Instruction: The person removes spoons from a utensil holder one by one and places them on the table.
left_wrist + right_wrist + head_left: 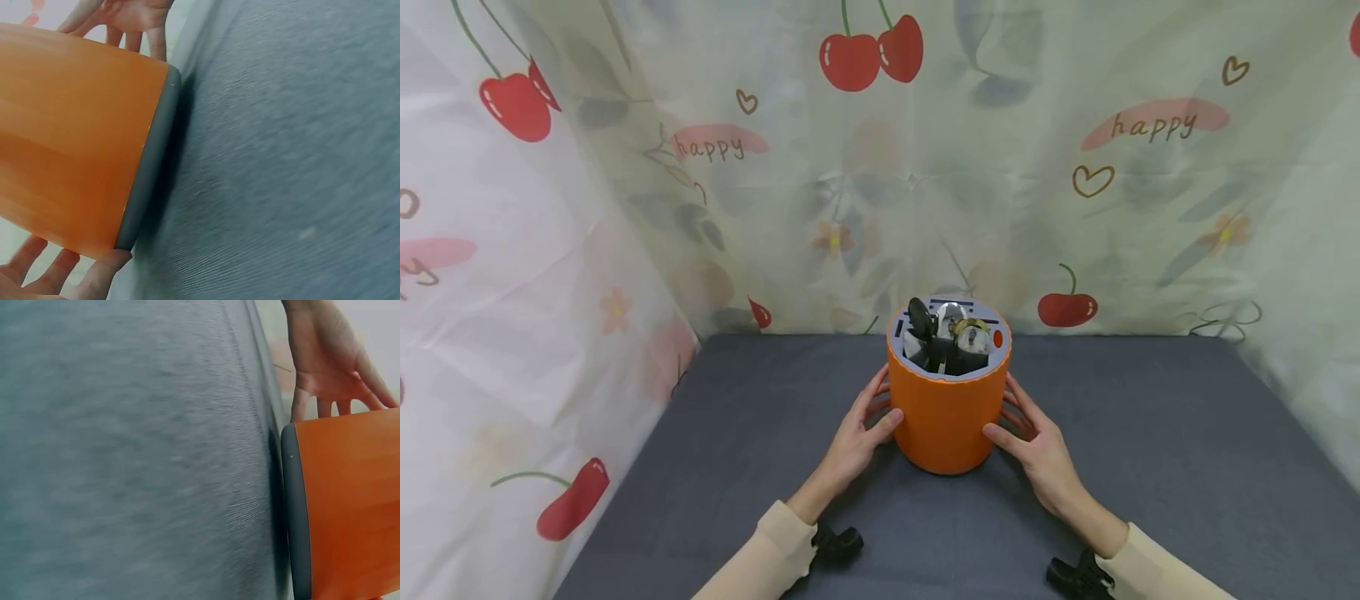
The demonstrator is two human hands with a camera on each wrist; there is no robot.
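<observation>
fingers [889,422] hold an orange container [950,425], its contents [967,340] visible only in head view.

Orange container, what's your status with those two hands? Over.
Left hand and right hand gripping opposite sides. Orange container upright, mixed items in its top opening. Patterned cloth behind; nothing seen blocking the hands.

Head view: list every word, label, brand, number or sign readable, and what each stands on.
"happy": left pink patch, back curtain
"happy": right pink patch, back curtain
Cut-off lettering, unreadable: edge patch, side curtain
No readable text: orange pot
</observation>
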